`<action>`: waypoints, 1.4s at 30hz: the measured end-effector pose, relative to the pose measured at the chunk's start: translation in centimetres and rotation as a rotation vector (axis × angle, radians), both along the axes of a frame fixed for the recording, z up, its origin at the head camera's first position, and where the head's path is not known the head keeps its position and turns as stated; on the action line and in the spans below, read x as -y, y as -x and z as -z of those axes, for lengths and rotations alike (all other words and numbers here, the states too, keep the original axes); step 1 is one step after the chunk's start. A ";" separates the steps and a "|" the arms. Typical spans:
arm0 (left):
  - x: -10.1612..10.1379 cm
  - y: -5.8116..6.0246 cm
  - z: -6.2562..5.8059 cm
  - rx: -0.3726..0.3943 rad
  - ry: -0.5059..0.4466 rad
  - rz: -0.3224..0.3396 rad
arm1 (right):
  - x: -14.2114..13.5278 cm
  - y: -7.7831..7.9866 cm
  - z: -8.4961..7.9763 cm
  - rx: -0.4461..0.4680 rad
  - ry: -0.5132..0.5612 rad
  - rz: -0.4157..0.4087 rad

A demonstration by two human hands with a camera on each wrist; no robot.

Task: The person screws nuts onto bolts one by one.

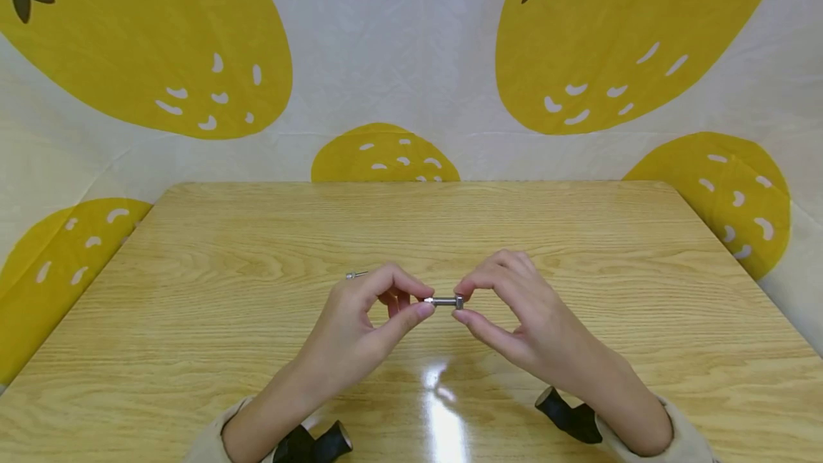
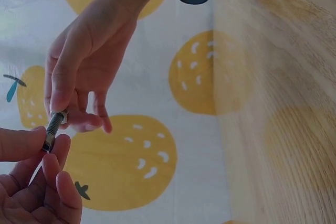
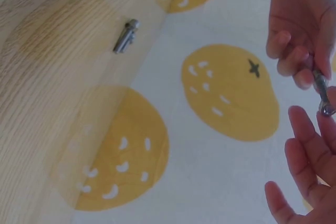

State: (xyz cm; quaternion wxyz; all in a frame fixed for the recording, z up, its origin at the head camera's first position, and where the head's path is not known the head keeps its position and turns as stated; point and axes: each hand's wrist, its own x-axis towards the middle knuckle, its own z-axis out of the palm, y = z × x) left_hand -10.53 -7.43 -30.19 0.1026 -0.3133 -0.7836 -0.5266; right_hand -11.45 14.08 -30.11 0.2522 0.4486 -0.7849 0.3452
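A small metal bolt (image 1: 445, 301) lies level between my two hands, just above the table in the head view. My left hand (image 1: 363, 324) pinches its left end between thumb and index finger. The right hand (image 1: 524, 309) has its thumb and index finger at the hex-shaped right end. In the left wrist view the threaded shank (image 2: 53, 126) shows between both hands' fingertips. From the right wrist the bolt (image 3: 321, 88) appears at the right edge, partly covered by fingers.
Another small metal fastener (image 3: 126, 36) lies on the wooden table (image 1: 257, 234), just beyond my left hand in the head view. A white cloth (image 1: 392, 41) with yellow fruit shapes hangs behind the table. Black wrist devices (image 1: 569, 416) sit at both sleeves.
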 end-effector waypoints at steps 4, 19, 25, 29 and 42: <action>-0.1 0.0 0.1 -0.016 -0.008 0.013 | -0.1 0.0 0.1 0.023 -0.032 0.038; -0.4 0.0 0.2 -0.009 -0.010 0.029 | -0.3 -0.1 0.3 0.056 -0.074 0.109; -0.2 0.0 0.2 -0.002 -0.005 0.005 | -0.6 -0.3 -0.4 0.081 -0.074 0.093; -0.1 0.0 0.2 0.016 -0.007 -0.005 | -0.3 -0.1 -0.6 -0.023 -0.011 0.014; -0.1 0.0 0.2 -0.009 -0.011 0.007 | 0.0 -0.1 -0.5 -0.062 -0.034 0.007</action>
